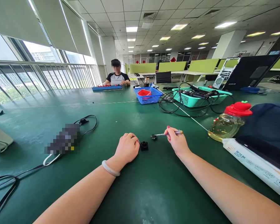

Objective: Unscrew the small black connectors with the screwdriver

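A small black part (144, 145) is seen lying on the green surface (140, 193), just beside the knuckles of the left hand (128, 147), which is curled into a loose fist and rests there holding nothing visible. A slim screwdriver (168, 134) is gripped by the right hand (177, 141), its tip set at a second small black piece (153, 136) near the first.

a green worktop (135, 193) carries a blue basket (146, 97) holding a red tray (144, 92), a teal basket (200, 98) of black cables, a red-capped bottle (226, 123), an open laptop (247, 72) and a wet-wipes pack (254, 165). a person (117, 76) sits at the far end.
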Demonstrator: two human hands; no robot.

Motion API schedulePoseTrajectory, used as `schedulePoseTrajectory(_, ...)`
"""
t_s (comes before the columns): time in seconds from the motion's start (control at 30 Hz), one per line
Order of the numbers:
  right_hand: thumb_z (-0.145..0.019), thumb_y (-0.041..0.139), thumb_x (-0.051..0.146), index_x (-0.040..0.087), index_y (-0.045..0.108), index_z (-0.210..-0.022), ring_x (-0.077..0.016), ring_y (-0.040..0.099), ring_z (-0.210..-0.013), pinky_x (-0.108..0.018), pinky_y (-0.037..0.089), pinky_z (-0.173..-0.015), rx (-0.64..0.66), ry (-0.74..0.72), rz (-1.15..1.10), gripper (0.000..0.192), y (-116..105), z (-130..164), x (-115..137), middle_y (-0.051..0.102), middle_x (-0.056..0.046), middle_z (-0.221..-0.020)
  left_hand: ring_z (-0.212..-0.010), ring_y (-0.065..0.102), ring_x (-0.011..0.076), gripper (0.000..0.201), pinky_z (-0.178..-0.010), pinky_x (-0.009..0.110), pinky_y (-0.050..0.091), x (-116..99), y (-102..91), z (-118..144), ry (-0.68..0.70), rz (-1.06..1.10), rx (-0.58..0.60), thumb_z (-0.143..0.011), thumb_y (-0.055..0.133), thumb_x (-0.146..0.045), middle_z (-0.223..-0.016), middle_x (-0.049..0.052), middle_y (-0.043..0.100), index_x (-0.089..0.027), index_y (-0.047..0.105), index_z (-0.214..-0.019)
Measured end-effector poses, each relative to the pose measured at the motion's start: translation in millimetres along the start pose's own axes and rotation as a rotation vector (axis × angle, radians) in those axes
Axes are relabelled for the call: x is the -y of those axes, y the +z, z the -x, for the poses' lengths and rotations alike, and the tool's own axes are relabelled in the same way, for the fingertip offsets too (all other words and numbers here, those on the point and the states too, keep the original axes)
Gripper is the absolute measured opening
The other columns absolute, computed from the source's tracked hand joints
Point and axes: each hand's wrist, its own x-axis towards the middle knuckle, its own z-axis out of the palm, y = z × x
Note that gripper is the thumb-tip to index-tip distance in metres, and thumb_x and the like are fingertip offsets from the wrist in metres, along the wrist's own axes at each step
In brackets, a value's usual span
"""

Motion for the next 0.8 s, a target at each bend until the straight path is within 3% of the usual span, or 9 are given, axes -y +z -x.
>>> schedulePoseTrajectory(0.07, -0.083, 0.057, 0.055, 0.02, 0.055, -0.059, -0.0103, 0.031, -0.048, -0.026, 0.022, -0.045, -0.009, -0.006, 0.004, 0.043, 4.1, 4.1, 3.4, 0.033, 0.005, -0.051, -0.115, 0.054, 0.0246, 0.031, -0.104, 0.043, 0.043, 0.7, 0.7, 1.0, 0.086, 0.082, 0.017, -0.094, 0.042, -0.028, -0.118, 0.008, 0.063, -0.021, 0.069, -0.107)
schedulePoseTrajectory(0.17, -0.082, 0.058, 0.059, 0.02, 0.056, -0.061, -0.0096, 0.032, -0.046, -0.025, 0.024, -0.044, 0.161, -0.012, -0.012, 0.045, 10.4, 10.9, 7.6, 0.035, 0.005, -0.049, -0.13, 0.046, 0.0252, 0.044, -0.112, 0.043, 0.038, 1.5, 2.8, 4.0, 0.239, 0.154, 0.107, -0.093, 0.05, -0.041, -0.139, 0.009, 0.052, -0.023, 0.052, -0.134)
schedulePoseTrajectory(0.23, -0.081, 0.058, 0.062, 0.02, 0.057, -0.062, -0.0097, 0.034, -0.045, -0.025, 0.025, -0.044, 0.266, -0.018, 0.003, 0.046, 13.3, 14.8, 9.5, 0.037, 0.005, -0.048, -0.134, 0.043, 0.0253, 0.053, -0.114, 0.044, 0.037, 1.4, 4.2, 5.4, 0.311, 0.167, 0.162, -0.092, 0.053, -0.043, -0.144, 0.009, 0.048, -0.024, 0.044, -0.141)
schedulePoseTrajectory(0.37, -0.081, 0.058, 0.062, 0.02, 0.058, -0.061, -0.0095, 0.034, -0.043, -0.024, 0.025, -0.042, 0.338, -0.013, -0.011, 0.046, 14.6, 17.8, 10.9, 0.038, 0.005, -0.045, -0.132, 0.046, 0.0255, 0.052, -0.114, 0.046, 0.036, 0.6, 5.7, 5.0, 0.329, 0.146, 0.2, -0.091, 0.054, -0.039, -0.141, 0.01, 0.053, -0.023, 0.044, -0.14)
schedulePoseTrajectory(0.53, -0.08, 0.061, 0.058, 0.02, 0.055, -0.056, -0.0079, 0.029, -0.04, -0.024, 0.02, -0.04, 0.221, 0.03, -0.185, 0.046, 10.2, 9.8, 6.5, 0.034, 0.006, -0.042, -0.125, 0.052, 0.0238, 0.051, -0.111, 0.045, 0.039, -1.1, 5.0, 4.4, 0.316, 0.117, 0.202, -0.088, 0.046, -0.018, -0.129, 0.008, 0.062, -0.024, 0.047, -0.139)
schedulePoseTrajectory(0.8, -0.077, 0.067, 0.055, 0.019, 0.053, -0.055, -0.005, 0.025, -0.035, -0.022, 0.017, -0.038, 0.263, 0.144, -0.329, 0.044, 6.6, -2.3, -3.8, 0.033, 0.008, -0.039, -0.123, 0.052, 0.0259, 0.05, -0.109, 0.046, 0.039, 0.1, 3.9, 1.8, 0.324, 0.123, 0.239, -0.09, 0.057, -0.039, -0.129, 0.009, 0.063, -0.023, 0.052, -0.137)
